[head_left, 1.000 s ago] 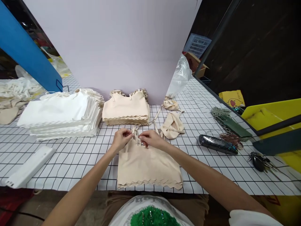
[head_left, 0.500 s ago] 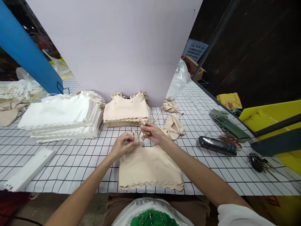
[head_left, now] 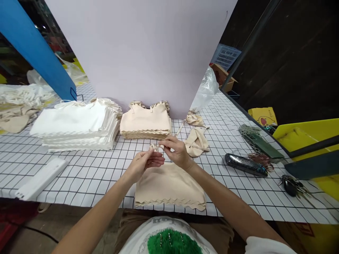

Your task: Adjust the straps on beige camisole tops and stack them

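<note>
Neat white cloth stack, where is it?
In the head view, the neat white cloth stack sits at left, beyond the left hand, directly left of the beige wavy-edged cloth stack.

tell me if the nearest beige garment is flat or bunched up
Mostly flat: the beige garment lies spread on the gridded cloth, wavy hem laid out; the left hand and right hand hold a strap.

The left hand (head_left: 143, 164) and right hand (head_left: 178, 152) partly hide the beige garment (head_left: 169, 187); well left of it, a blue panel (head_left: 34, 48) is cut off by the frame.
</note>
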Motion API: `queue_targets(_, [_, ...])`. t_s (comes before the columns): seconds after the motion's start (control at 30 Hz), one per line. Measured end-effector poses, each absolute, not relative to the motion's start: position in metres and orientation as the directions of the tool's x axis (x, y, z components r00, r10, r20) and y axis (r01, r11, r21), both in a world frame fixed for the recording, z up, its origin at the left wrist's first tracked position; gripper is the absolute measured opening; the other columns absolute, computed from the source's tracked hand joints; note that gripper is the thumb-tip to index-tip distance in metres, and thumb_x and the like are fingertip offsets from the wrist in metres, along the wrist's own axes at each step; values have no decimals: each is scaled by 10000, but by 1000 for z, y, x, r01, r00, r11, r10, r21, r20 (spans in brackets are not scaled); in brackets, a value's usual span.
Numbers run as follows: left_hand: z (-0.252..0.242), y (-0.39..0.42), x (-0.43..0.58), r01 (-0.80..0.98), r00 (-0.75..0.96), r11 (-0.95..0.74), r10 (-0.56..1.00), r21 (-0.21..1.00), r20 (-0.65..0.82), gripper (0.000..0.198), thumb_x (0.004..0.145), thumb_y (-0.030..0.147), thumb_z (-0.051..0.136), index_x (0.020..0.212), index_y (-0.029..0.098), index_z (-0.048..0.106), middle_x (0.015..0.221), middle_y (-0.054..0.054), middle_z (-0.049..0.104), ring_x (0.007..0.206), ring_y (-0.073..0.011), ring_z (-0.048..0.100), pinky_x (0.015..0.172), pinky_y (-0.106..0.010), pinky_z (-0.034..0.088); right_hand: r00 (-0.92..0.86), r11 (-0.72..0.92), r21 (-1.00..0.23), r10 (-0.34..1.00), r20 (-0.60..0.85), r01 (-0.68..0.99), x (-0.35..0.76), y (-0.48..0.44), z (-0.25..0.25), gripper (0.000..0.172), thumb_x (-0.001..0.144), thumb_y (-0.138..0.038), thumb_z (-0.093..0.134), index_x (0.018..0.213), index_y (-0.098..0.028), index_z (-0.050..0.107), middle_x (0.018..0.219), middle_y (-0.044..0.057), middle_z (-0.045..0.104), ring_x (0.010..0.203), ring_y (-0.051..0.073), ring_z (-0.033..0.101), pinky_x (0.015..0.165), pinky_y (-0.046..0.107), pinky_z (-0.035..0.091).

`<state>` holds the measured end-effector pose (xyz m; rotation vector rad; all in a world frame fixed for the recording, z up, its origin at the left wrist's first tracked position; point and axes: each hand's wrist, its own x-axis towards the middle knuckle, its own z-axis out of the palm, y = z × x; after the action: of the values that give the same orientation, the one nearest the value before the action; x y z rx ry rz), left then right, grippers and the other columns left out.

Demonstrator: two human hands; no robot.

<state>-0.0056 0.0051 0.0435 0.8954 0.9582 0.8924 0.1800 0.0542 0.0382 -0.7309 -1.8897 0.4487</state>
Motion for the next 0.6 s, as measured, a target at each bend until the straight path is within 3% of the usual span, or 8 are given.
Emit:
queue_targets(0.13, [51, -5, 0, -430, 388, 511, 849, 744, -359, 462, 809, 532, 777, 922, 84, 756, 955, -180, 787, 878, -250, 757, 830, -352, 610, -482, 870, -277, 463, 744, 409, 186, 49, 35, 294, 973, -112, 475, 1084, -213, 729, 870, 78, 642, 827, 171, 627, 744, 297, 558])
queue_targets(0.3, [45, -13, 4, -445, 351, 504, 859, 740, -373, 361, 610, 272, 958, 861, 87, 777, 821, -103, 784, 721, -140, 724, 701, -208, 597, -556, 869, -93, 389, 734, 486, 188, 46, 34, 275, 987, -120, 469, 1091, -177, 717, 834, 88, 637, 814, 188, 606, 752, 310, 544])
queue_targets(0.47, [42, -17, 8, -432, 304, 454, 887, 779, -348, 360, 585, 330, 961, 795, 106, 771, 767, -74, 764, 676, -120, 695, 666, -208, 585, -574, 841, -150, 475, 667, 521, 189, 39, 36, 277, 978, -129, 467, 1061, -179, 727, 866, 105, 653, 833, 204, 594, 764, 343, 538])
queue_targets(0.53, [42, -18, 8, -379, 275, 394, 912, 838, -305, 335, 626, 361, 933, 783, 115, 767, 740, -59, 748, 665, -117, 682, 653, -213, 575, -580, 848, -267, 513, 633, 459, 191, 36, 40, 283, 957, -124, 483, 1073, -190, 732, 964, 123, 680, 960, 232, 604, 847, 388, 542])
queue_targets(0.6, [42, -18, 5, -273, 232, 293, 944, 917, -232, 301, 678, 376, 895, 761, 120, 759, 694, -43, 721, 635, -111, 658, 625, -214, 553, -633, 817, -467, 564, 530, 338, 195, 32, 47, 328, 941, -135, 507, 1178, -230, 712, 1123, 115, 691, 1164, 253, 572, 969, 443, 517])
